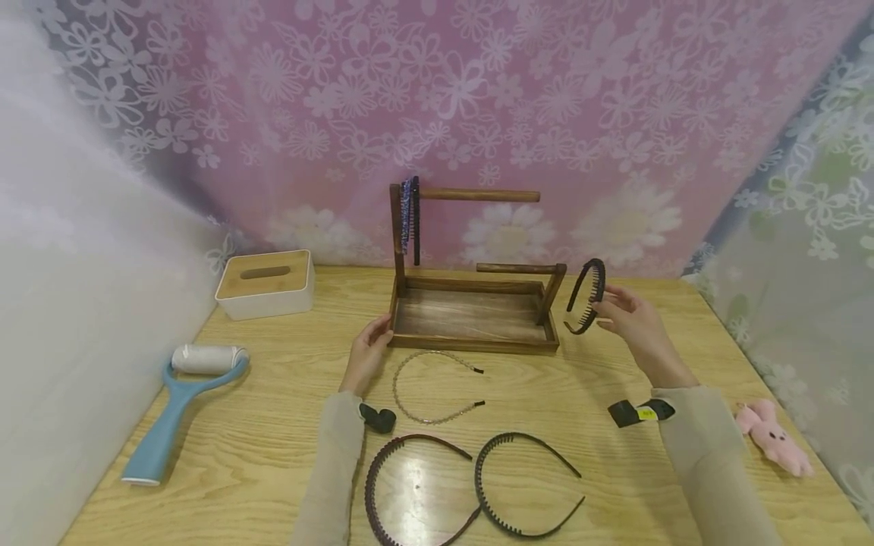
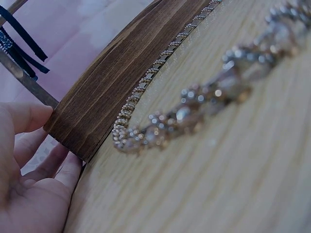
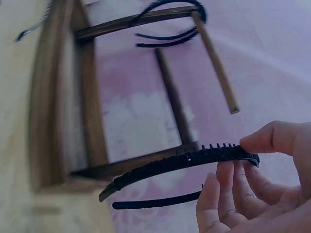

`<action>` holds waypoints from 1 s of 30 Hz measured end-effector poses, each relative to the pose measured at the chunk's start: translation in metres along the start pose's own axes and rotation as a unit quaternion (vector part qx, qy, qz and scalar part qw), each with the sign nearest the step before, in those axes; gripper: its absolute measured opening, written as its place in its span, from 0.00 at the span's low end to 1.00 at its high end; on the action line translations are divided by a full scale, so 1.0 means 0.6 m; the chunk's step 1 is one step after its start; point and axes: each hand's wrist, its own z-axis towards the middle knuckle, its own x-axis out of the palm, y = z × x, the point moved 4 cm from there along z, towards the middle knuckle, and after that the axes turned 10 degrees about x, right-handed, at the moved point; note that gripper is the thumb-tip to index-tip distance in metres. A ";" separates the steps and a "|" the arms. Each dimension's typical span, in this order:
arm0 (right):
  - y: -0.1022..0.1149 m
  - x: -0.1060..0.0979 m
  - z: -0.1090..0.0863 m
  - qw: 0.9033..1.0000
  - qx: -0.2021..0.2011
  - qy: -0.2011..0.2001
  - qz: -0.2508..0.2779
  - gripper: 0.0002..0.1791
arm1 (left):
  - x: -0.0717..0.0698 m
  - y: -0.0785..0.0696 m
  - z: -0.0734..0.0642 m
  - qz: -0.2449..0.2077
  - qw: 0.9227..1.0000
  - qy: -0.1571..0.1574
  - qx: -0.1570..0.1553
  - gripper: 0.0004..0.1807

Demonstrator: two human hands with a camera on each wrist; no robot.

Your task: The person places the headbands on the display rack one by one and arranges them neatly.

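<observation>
My right hand (image 1: pixel 631 322) pinches a black toothed headband (image 1: pixel 598 282) upright in the air, right of the wooden headband rack (image 1: pixel 471 346). In the right wrist view the thumb and fingers hold one side of this headband (image 3: pixel 194 159). My left hand (image 1: pixel 369 350) grips the rack's front left corner, its thumb on the wood (image 2: pixel 92 104). A blue patterned headband (image 1: pixel 406 216) and a black one (image 1: pixel 416 227) hang at the left end of the upper bar (image 1: pixel 478 195). The lower bar (image 1: pixel 515 268) carries nothing.
A beaded headband (image 1: pixel 398 387) lies before the rack, with a dark red one (image 1: pixel 371 493) and a black one (image 1: pixel 479 478) nearer. To the left are a tissue box (image 1: pixel 266 296) and a blue lint roller (image 1: pixel 167 417); a pink plush toy (image 1: pixel 774 440) lies at right.
</observation>
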 end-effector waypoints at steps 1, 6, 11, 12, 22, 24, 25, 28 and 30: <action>0.008 0.000 0.006 1.000 -0.004 0.003 0.011 0.37 | -0.001 0.000 0.000 0.000 1.000 -0.001 -0.001 0.23; 0.051 0.003 0.030 0.998 -0.018 0.007 0.052 0.37 | -0.002 0.003 0.001 -0.007 1.000 0.000 -0.004 0.23; 0.096 0.015 0.047 0.998 -0.023 0.015 0.051 0.36 | -0.002 0.004 0.002 -0.008 1.000 -0.007 -0.004 0.23; 0.106 0.018 0.050 0.998 -0.023 0.018 0.049 0.36 | -0.002 0.003 0.002 -0.006 1.000 -0.008 -0.004 0.23; 0.189 0.039 0.078 0.995 -0.053 0.025 0.085 0.34 | 0.000 0.000 0.001 0.002 1.000 -0.001 0.001 0.22; 0.201 0.043 0.082 0.994 -0.057 0.025 0.086 0.34 | 0.000 0.003 0.001 0.006 1.000 -0.001 0.003 0.22; 0.207 0.044 0.084 0.994 -0.059 0.026 0.086 0.35 | 0.000 0.004 0.002 0.007 1.000 -0.002 0.003 0.22; 0.222 0.050 0.088 0.994 -0.059 0.026 0.089 0.35 | 0.000 0.004 0.002 0.008 1.000 -0.005 0.004 0.22; 0.231 0.056 0.090 0.993 -0.058 0.028 0.098 0.36 | -0.001 -0.004 -0.001 0.004 1.000 -0.003 0.003 0.22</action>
